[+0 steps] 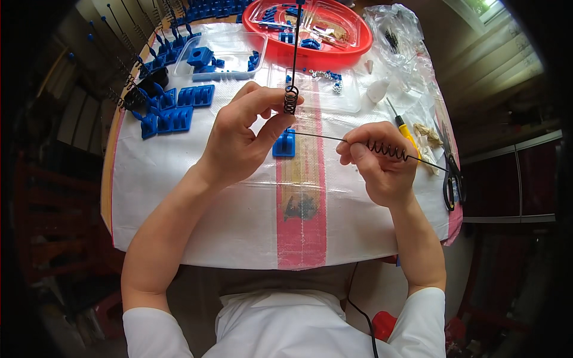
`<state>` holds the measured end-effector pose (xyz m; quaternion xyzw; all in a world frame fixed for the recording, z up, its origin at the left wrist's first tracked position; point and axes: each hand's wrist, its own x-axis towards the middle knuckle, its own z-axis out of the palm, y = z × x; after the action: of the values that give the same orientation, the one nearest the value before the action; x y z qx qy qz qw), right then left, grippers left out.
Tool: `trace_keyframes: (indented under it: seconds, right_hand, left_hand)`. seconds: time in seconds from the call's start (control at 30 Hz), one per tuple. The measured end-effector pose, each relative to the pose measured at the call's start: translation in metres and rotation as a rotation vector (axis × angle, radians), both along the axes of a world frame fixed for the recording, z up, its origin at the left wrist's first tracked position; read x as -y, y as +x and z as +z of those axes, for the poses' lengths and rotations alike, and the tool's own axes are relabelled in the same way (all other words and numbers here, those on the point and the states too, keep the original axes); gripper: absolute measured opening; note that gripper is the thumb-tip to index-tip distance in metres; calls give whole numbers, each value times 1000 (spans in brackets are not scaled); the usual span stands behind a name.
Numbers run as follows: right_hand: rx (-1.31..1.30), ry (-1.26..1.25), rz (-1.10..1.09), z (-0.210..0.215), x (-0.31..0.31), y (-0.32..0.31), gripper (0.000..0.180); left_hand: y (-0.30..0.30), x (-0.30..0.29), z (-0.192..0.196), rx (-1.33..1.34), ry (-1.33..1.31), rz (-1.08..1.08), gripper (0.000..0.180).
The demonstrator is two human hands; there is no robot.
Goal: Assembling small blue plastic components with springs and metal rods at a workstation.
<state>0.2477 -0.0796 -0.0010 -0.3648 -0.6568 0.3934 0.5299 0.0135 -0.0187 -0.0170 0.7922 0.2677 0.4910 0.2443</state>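
My left hand (pixel 236 128) pinches a black coil spring (pixel 290 101) between thumb and fingers; its straight black rod rises from it to a blue tip at the top edge. My right hand (pixel 382 164) is closed around a second black spring wire (pixel 387 150). One straight end of that wire points left toward a small blue plastic piece (pixel 284 145) below my left fingers, and the other sticks out to the right. Whether the wire touches the blue piece, I cannot tell.
Blue stands (pixel 182 119) and upright spring wires line the left side. Behind are a clear box (pixel 224 76) of blue parts and a red basin (pixel 352 55). A yellow-handled screwdriver (pixel 408 134), scissors (pixel 452 179) and plastic bags (pixel 397 30) lie at right.
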Motion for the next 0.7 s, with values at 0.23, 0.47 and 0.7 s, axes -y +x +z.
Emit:
trace_keyframes:
  seconds: [0.23,0.47,0.7]
  right_hand:
    - [43,42,-16,0,1,-3,11]
    - [55,46,-9,0,0,-5,12]
    - [132,69,34,-1,-2,0,14]
  left_hand:
    - [0,0,2,-6,7,3,24]
    - [1,0,1,9,4,-2,25]
    - [0,0,2,5,7,-4,25]
